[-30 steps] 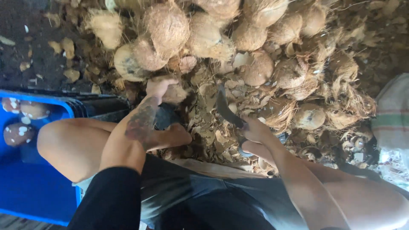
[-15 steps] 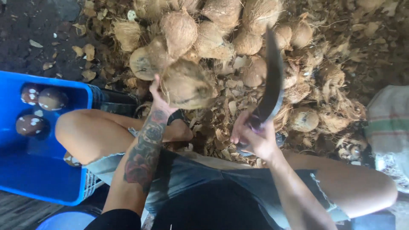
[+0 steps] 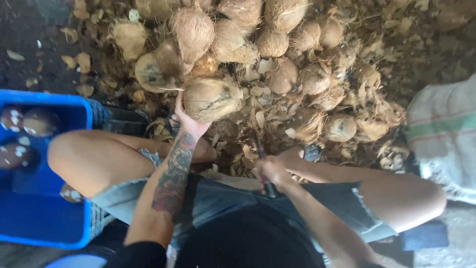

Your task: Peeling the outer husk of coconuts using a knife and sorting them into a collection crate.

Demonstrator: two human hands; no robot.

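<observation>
Your left hand (image 3: 186,121) cups a husked coconut (image 3: 212,98) from below, fingers spread against its fibrous side, holding it just above the heaped coconuts (image 3: 258,30). Your right hand (image 3: 271,171) closes tight around a knife handle (image 3: 269,187) between your knees; a blue crate (image 3: 74,114) sits left.

Left hand (image 3: 187,120) raised ahead of my knees, palm up, fingers spread, cupped under load; tattooed forearm stretched forward. Right hand (image 3: 270,171) low between my thighs, fist clenched tight, elbow bent, forearm angled inward.
</observation>
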